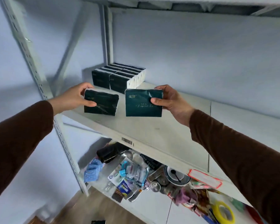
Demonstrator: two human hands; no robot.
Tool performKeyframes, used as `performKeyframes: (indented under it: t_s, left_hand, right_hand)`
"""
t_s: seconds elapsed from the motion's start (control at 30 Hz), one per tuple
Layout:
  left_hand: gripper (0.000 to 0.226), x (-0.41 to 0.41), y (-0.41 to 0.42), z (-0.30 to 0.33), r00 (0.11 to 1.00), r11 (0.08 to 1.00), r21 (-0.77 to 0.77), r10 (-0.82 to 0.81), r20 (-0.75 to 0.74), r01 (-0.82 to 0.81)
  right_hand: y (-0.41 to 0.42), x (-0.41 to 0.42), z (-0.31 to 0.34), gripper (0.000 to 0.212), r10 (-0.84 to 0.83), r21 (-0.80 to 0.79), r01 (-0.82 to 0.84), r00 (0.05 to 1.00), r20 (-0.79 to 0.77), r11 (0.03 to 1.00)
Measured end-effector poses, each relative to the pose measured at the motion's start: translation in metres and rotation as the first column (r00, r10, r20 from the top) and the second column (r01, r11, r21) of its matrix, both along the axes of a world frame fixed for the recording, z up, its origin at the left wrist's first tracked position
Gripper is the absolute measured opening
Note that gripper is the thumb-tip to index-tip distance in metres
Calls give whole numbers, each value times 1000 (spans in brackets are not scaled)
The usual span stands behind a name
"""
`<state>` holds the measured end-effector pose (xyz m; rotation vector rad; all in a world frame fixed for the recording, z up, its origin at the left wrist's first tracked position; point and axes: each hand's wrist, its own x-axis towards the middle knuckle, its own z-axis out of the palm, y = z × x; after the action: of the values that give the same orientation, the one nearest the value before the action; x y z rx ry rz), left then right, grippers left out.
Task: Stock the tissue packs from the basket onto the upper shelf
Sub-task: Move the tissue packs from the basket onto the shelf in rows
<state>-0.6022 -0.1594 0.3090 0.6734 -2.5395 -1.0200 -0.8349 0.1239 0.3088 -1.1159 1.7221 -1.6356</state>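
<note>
brown sleeves reach up from both sides. the left hand pinches a dark tissue pack and the right hand grips another pack, both held over the upper shelf, near the row of packs at its far left.

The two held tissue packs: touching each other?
Apart. The head view shows pale shelf between the left hand's pack and the right hand's pack, a clear gap along their facing edges.

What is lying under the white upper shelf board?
Under the white upper shelf board, a lower shelf holds blue packets, a metal bowl and yellow tape. The board hides its rear part.
</note>
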Motion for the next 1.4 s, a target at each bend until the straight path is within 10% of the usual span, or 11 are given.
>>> performKeyframes:
  t_s: [0.67,1.03,1.4]
  left_hand:
    - [66,-134,-263,-18,982,975,-192,-78,173,112]
    - [83,-143,-271,-31,996,951,-300,-48,71,67]
    - [62,-106,-207,-39,994,725,-688,-97,-53,35]
  right_hand:
    - [-216,-40,-46,45,-299,149,418,817,-493,896]
    - [-259,-39,-52,51,-383,101,522,731,-565,847]
    - [-288,-34,-61,48,-446,13,604,602,-662,797]
